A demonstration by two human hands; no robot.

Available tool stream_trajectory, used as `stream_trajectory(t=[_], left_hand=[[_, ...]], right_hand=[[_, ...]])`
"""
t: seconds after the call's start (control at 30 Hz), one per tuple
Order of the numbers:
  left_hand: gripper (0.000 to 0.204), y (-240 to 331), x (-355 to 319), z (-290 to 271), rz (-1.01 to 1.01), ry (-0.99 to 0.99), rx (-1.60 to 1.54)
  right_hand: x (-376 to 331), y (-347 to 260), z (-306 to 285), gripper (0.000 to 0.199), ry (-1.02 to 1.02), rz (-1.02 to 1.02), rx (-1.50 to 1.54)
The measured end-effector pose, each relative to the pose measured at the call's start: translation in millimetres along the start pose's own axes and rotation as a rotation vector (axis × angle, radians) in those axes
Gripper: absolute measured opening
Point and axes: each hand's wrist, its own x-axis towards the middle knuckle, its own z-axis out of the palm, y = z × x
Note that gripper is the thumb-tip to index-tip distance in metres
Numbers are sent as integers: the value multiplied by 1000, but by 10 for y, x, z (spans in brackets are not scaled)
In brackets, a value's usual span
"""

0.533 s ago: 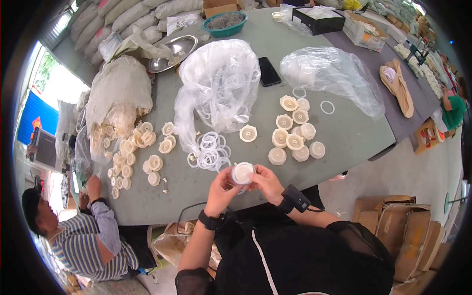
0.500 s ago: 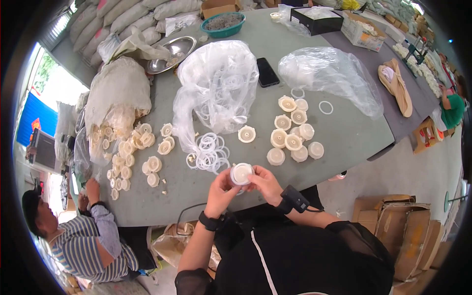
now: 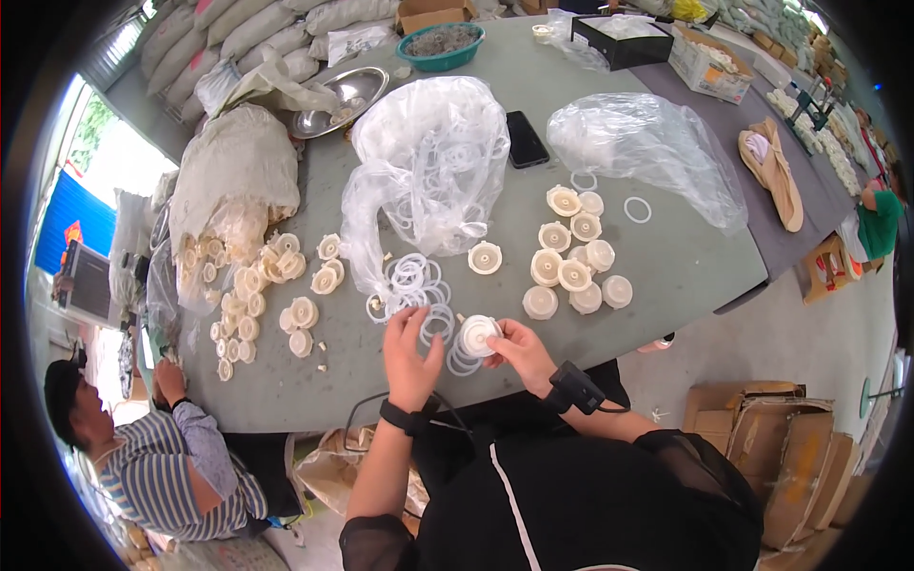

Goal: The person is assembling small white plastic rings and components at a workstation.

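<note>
My right hand (image 3: pixel 524 357) pinches a round white plastic cap (image 3: pixel 475 333) near the table's front edge. Just left of it, my left hand (image 3: pixel 411 366) is open with fingers apart, nearest to a pile of translucent sealing rings (image 3: pixel 411 276). More loose rings (image 3: pixel 461 364) lie beneath and beside the held cap. Beyond my hands, a single cream cap (image 3: pixel 485 257) rests on the table. A cluster of cream caps (image 3: pixel 574 276) lies to the right. Behind the ring pile slumps a clear plastic bag (image 3: pixel 428 152) of rings.
Cream caps spill from a woven sack (image 3: pixel 238 171) at left, near a seated co-worker (image 3: pixel 176 466). Farther back are a phone (image 3: pixel 526 139), a metal bowl (image 3: pixel 357 88), a teal basin (image 3: pixel 440 59) and another clear bag (image 3: pixel 647 147). Flattened cartons (image 3: pixel 781 438) stand right of me.
My left hand has let go of the cap and moved left toward the rings. My right hand alone now holds the cap, slightly farther right. The whole view has shifted a little.
</note>
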Motion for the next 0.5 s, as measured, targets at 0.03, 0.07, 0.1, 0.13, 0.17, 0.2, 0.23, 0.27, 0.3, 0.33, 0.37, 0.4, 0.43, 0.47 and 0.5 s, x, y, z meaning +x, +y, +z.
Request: stream_trajectory(t=[0.03, 0.07, 0.1, 0.13, 0.17, 0.2, 0.23, 0.27, 0.3, 0.33, 0.37, 0.4, 0.43, 0.47, 0.5], left_hand=[[18, 7, -34, 0, -3, 0, 2], [19, 6, -89, 0, -243, -191, -342], [20, -2, -136, 2, -482, -379, -686], [18, -21, -168, 29, -569, -361, -775], [18, -19, -188, 20, -570, -358, -774], [15, -2, -192, 5, -604, -310, -796], [13, 10, -199, -1, -637, -262, -819], [13, 18, -218, 11, -638, -262, -819], [10, 27, -243, 26, -675, -241, -862], [7, 32, -258, 32, -711, -220, -905], [7, 39, -259, 15, -712, -220, -905], [6, 57, -250, -8, -754, -206, -954], [6, 71, -242, -31, -797, -192, -1004], [6, 82, -235, -52, -797, -194, -1004], [6, 93, -229, -76, -818, -232, -1027]], right_hand=[[-10, -4, 17, 16, -38, 5, -15], [-18, -5, 36, 16, -40, 8, -15], [-20, -8, 63, 17, -73, -4, 6], [-19, -7, 81, 18, -105, -15, 28], [-19, -2, 90, 18, -108, -14, 28], [-20, 6, 94, 19, -115, -7, 38], [-21, 13, 98, 20, -121, -2, 49], [-25, 21, 104, 20, -120, -1, 50], [-34, 30, 114, 20, -126, -2, 43], [-42, 39, 126, 20, -132, -4, 37], [-46, 49, 142, 20, -133, -3, 37], [-49, 59, 154, 20, -129, -17, 46], [-50, 64, 158, 21, -126, -32, 56], [-47, 72, 149, 21, -125, -32, 57], [-40, 85, 136, 21, -122, -41, 49]])
